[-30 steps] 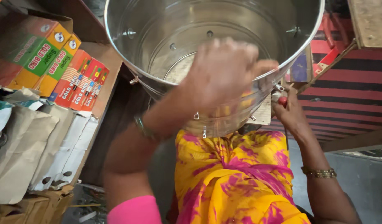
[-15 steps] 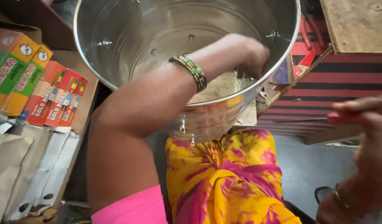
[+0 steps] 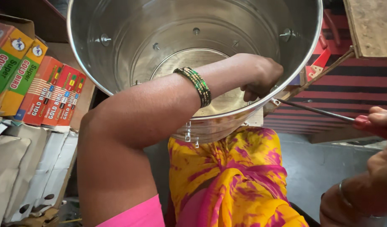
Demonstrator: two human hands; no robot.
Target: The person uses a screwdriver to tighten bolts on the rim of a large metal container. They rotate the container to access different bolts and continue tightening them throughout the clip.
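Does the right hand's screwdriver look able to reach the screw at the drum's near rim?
Probably yes. The right hand holds the screwdriver with its tip already at the drum wall's outside, nothing between. The left hand is inside, opposite it.

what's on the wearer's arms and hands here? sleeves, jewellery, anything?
Both hands are bare, no gloves. The left hand has a stack of green and gold bangles at the wrist, and a pink sleeve ends at the upper arm. The right hand has a thin metal bangle on its wrist; its sleeve is out of view.
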